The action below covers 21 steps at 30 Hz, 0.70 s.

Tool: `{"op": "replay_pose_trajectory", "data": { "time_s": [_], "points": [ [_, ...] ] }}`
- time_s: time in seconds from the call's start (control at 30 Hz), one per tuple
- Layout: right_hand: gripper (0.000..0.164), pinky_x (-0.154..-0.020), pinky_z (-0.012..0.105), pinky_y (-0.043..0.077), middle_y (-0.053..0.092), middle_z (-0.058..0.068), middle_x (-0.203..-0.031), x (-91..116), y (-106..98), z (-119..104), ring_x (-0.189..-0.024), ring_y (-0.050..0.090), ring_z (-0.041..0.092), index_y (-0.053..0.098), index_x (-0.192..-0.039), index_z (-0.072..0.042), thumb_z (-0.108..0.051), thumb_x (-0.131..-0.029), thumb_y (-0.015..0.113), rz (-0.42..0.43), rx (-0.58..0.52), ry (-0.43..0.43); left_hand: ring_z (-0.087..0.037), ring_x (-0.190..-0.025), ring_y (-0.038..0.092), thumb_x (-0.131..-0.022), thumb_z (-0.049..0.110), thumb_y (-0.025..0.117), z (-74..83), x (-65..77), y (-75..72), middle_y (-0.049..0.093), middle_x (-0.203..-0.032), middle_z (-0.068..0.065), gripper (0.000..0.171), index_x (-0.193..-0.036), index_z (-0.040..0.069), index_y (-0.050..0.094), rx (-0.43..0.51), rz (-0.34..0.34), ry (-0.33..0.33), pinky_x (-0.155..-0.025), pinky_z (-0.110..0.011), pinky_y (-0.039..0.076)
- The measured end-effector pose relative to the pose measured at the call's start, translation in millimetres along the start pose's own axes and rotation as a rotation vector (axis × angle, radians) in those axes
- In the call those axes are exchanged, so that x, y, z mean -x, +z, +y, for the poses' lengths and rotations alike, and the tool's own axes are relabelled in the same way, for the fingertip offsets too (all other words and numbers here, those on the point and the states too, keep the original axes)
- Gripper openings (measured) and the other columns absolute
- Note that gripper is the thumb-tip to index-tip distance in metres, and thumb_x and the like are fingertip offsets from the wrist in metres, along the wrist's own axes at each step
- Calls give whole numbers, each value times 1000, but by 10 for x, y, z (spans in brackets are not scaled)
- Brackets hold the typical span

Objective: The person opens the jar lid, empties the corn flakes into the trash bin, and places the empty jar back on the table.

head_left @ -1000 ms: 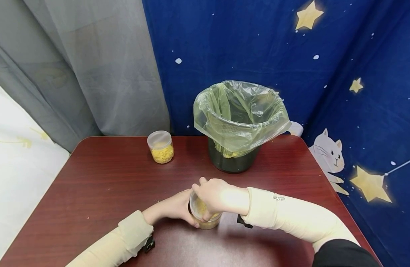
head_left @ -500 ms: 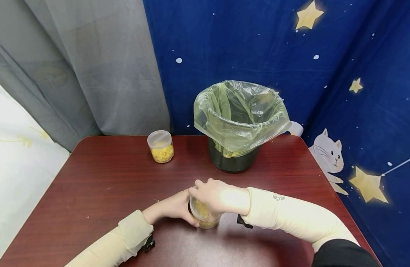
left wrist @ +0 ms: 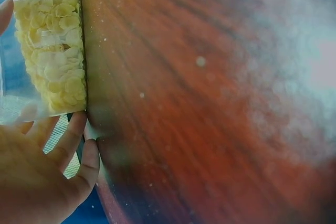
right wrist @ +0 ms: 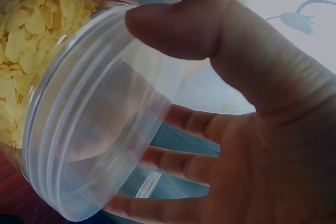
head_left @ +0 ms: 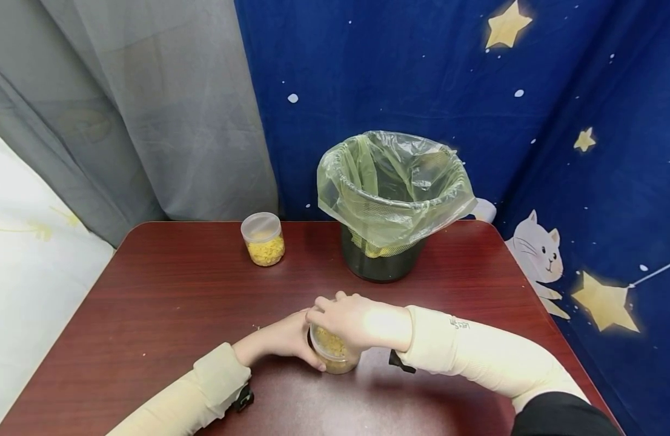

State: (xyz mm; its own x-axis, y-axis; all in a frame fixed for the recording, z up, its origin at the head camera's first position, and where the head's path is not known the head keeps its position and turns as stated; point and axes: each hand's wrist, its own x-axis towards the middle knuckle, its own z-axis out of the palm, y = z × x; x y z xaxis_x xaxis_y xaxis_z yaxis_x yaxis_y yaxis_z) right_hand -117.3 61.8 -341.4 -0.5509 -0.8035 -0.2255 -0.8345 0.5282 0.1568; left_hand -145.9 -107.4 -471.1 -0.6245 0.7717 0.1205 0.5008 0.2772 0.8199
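Note:
A clear plastic jar [head_left: 339, 366] of yellow flakes [left wrist: 52, 51] stands upright on the table near its front. My left hand [head_left: 280, 338] holds the jar's body from the left, thumb at the near side. Over its top, my right hand [head_left: 354, 321] grips the translucent screw lid [right wrist: 89, 124]. In the right wrist view the thumb lies on the ridged rim and the other fingers reach round the opposite side. The lid sits on the jar. From the head view, the right hand covers part of the lid and hides its own thumb.
Farther back left stands a second lidded jar [head_left: 264, 242] with yellow flakes. A dark bin [head_left: 381, 266] lined with a pale green plastic bag [head_left: 384, 221] stands behind the hands. Small crumbs dot the reddish-brown table [head_left: 149, 303]. Grey and blue curtains hang behind.
My right hand has turned a little on the lid, its fingertips shifting left and its thumb passing out of sight. The left hand and the jar have stayed in place.

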Motion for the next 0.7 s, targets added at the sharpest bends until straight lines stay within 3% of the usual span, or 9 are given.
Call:
{"op": "replay_pose_trajectory", "data": {
  "time_s": [0.23,0.33,0.53,0.7],
  "points": [
    [77,-62,33,45,44,-5,-108,1,8,8,-87,48,19,45,-113,-26,-45,-49,84,-20,-1,-19,-10,-105,47,-54,17,86,288,24,-69,48,-117,4,85,-125,11,42,30,11,-63,-92,-28,35],
    [79,-65,34,45,43,-5,-112,2,13,11,-91,48,19,45,-116,-27,-42,-49,85,-28,-5,-26,-10,-105,46,-54,16,86,342,25,-90,48,-117,3,84,-125,9,42,24,7,-68,-92,-28,35],
    [84,-64,33,44,42,-5,-116,-2,42,18,-93,46,19,44,-117,-28,-35,-46,87,-28,0,-42,-10,-108,45,-54,27,86,179,24,-50,47,-120,5,88,-128,12,41,-30,12,-26,-93,-29,35],
    [87,-65,34,43,42,-4,-120,5,54,32,-95,45,19,44,-120,-28,-33,-45,88,-16,-11,-64,-9,-109,43,-53,43,84,8,32,-20,45,-121,5,92,-130,15,40,-90,7,-49,-94,-30,35]
  ]
}}
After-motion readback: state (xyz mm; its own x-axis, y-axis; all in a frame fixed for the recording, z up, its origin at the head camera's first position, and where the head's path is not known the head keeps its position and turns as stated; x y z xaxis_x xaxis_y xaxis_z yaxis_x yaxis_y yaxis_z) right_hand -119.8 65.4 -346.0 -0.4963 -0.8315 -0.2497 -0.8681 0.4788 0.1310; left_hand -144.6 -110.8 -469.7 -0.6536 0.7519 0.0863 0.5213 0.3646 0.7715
